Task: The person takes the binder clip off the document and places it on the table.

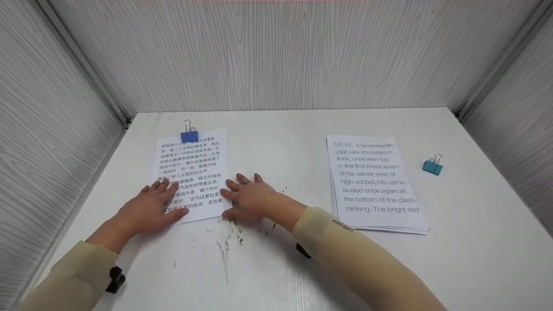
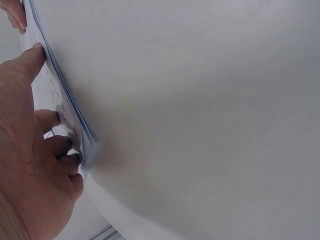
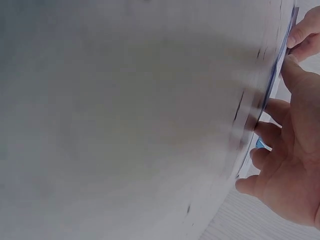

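Observation:
A stack of sheets printed with Chinese text [image 1: 194,166] lies flat on the left of the table. On its top edge sits a blue binder clip [image 1: 189,137], wire handles pointing away. My left hand [image 1: 149,208] rests on the stack's lower left part, fingers spread and thumb over the bottom lines. At the lower right edge, my right hand [image 1: 249,199] touches the paper with its fingertips. In the left wrist view the layered sheet edges [image 2: 82,122] show beside the fingers. The right wrist view has the fingertips [image 3: 261,127] along the stack's side.
To the right lies a second stack of sheets with English text [image 1: 373,185], its sheets slightly uneven. A teal binder clip [image 1: 432,166] stands right of it. Dark scuff marks [image 1: 224,246] are on the white table [image 1: 276,142], which wood-grain panels [image 1: 276,56] enclose.

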`<state>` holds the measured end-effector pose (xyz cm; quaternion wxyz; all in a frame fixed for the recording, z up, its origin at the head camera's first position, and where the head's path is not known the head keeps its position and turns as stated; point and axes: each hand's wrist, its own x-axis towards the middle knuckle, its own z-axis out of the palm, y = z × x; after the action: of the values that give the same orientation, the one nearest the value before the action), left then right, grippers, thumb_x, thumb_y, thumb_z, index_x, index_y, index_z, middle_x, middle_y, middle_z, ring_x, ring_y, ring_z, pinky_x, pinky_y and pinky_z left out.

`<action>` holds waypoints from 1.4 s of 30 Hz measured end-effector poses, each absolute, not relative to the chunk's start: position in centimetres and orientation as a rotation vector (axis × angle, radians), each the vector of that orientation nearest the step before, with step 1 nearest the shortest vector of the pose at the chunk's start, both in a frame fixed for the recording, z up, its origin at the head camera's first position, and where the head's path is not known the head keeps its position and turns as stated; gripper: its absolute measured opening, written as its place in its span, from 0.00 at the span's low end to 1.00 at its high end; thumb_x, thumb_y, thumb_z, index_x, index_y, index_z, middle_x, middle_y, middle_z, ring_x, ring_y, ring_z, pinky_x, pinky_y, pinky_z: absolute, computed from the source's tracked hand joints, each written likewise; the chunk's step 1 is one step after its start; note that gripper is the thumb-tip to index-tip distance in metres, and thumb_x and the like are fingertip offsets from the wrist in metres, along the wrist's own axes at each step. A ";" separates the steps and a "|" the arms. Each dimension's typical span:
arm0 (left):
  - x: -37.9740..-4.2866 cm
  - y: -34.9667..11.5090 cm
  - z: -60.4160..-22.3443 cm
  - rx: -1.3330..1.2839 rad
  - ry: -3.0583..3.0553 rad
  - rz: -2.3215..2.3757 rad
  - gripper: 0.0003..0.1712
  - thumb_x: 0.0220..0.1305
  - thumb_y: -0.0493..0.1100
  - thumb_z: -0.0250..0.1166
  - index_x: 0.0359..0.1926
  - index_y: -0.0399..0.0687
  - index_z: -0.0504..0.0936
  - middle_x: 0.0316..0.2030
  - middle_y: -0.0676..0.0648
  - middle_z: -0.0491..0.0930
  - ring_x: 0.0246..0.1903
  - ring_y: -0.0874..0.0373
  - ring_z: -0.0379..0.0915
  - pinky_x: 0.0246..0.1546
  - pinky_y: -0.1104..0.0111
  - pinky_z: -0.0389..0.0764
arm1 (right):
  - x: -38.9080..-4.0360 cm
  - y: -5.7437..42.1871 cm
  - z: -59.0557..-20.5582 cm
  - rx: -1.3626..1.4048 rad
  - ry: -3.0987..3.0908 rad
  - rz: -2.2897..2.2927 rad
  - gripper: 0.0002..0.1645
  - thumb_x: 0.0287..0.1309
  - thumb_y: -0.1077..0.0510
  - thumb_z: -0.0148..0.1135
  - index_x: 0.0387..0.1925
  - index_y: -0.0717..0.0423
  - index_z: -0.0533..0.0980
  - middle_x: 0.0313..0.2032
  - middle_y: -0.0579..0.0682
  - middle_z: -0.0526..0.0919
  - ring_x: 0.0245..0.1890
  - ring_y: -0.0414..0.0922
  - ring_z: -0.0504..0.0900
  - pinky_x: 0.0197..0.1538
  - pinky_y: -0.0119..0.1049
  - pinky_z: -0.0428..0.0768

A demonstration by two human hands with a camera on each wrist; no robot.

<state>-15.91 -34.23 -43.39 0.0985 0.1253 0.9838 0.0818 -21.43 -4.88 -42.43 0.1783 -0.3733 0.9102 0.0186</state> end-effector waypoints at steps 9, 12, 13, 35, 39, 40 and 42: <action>-16.2 -32.4 -43.3 0.395 2.933 0.229 0.55 0.75 0.72 0.56 0.79 0.29 0.60 0.77 0.23 0.54 0.77 0.24 0.48 0.77 0.36 0.51 | -21.4 -2.6 -42.0 -1.107 2.590 0.078 0.45 0.76 0.26 0.45 0.86 0.35 0.51 0.85 0.43 0.49 0.85 0.50 0.43 0.82 0.60 0.45; -16.4 -31.7 -43.2 0.426 2.936 0.216 0.55 0.75 0.71 0.56 0.79 0.29 0.60 0.77 0.23 0.55 0.77 0.25 0.49 0.77 0.36 0.51 | -21.3 -1.7 -42.0 -1.115 2.591 0.090 0.45 0.77 0.26 0.44 0.86 0.36 0.52 0.84 0.44 0.49 0.85 0.50 0.43 0.82 0.61 0.45; -16.4 -31.5 -43.2 0.437 2.939 0.210 0.55 0.75 0.71 0.56 0.79 0.29 0.60 0.77 0.23 0.55 0.77 0.25 0.49 0.77 0.37 0.51 | -21.3 -1.5 -42.0 -1.120 2.593 0.096 0.45 0.77 0.26 0.44 0.86 0.36 0.52 0.84 0.44 0.50 0.84 0.51 0.43 0.82 0.61 0.45; -17.2 -25.6 -43.4 0.583 2.938 0.126 0.54 0.73 0.72 0.57 0.79 0.33 0.64 0.77 0.27 0.60 0.78 0.32 0.54 0.79 0.42 0.54 | -20.4 5.8 -41.9 -1.121 2.592 -0.014 0.45 0.76 0.27 0.49 0.84 0.39 0.57 0.83 0.47 0.53 0.84 0.52 0.46 0.81 0.64 0.46; -17.2 -24.7 -43.6 0.612 2.944 0.126 0.53 0.73 0.71 0.58 0.79 0.33 0.65 0.76 0.27 0.62 0.78 0.33 0.55 0.79 0.43 0.55 | -20.2 6.9 -42.1 -1.131 2.595 -0.027 0.45 0.76 0.27 0.49 0.84 0.40 0.58 0.83 0.48 0.54 0.84 0.53 0.47 0.81 0.65 0.47; -17.1 -24.6 -43.6 0.616 2.942 0.125 0.53 0.73 0.72 0.58 0.79 0.33 0.65 0.76 0.27 0.62 0.78 0.33 0.55 0.79 0.43 0.54 | -20.1 7.2 -42.2 -1.141 2.597 -0.029 0.45 0.76 0.27 0.49 0.84 0.40 0.58 0.83 0.49 0.54 0.84 0.53 0.47 0.81 0.65 0.47; -17.2 -24.2 -43.7 0.630 2.937 0.123 0.54 0.73 0.72 0.58 0.79 0.34 0.64 0.76 0.27 0.61 0.78 0.33 0.55 0.79 0.44 0.54 | -20.0 7.8 -42.2 -1.151 2.597 -0.035 0.45 0.76 0.27 0.49 0.84 0.41 0.58 0.83 0.50 0.54 0.84 0.54 0.48 0.80 0.66 0.48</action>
<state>-17.16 -24.16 -43.65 0.0674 0.2092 0.9747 0.0408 -20.03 7.80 -42.22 0.1499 -0.4006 0.9038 -0.0122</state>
